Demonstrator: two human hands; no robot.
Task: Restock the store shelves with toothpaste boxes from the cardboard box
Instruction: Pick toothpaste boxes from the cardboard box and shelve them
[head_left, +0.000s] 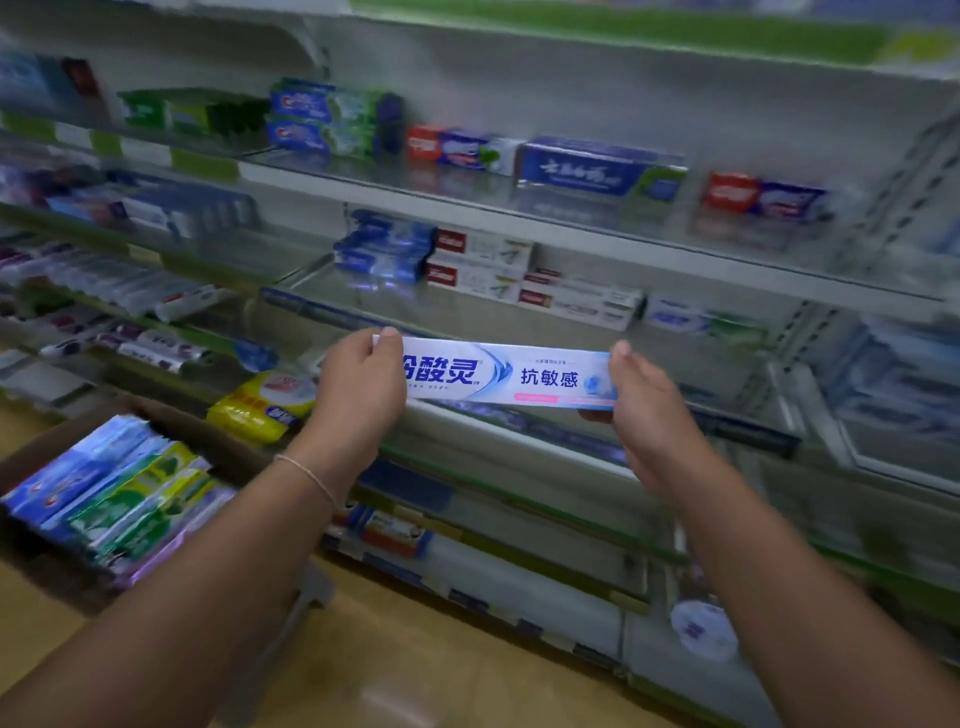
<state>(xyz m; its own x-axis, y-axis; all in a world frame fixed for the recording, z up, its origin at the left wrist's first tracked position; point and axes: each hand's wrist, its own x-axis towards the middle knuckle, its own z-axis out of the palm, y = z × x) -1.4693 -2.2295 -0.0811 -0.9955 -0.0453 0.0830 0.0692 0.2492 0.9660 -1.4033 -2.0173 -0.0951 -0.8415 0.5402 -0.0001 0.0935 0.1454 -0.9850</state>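
Note:
A long white and light-blue toothpaste box with blue Chinese print is held level in front of the shelves. My left hand grips its left end and my right hand grips its right end. It hangs just in front of a shelf that carries blue and white toothpaste boxes at its back. The brown cardboard box stands at the lower left, filled with several blue, green and purple toothpaste boxes.
The upper shelf holds blue, red and green toothpaste boxes. A yellow packet lies by the cardboard box. Lower shelves and a tan floor are below my arms. More stocked shelving runs off to the left.

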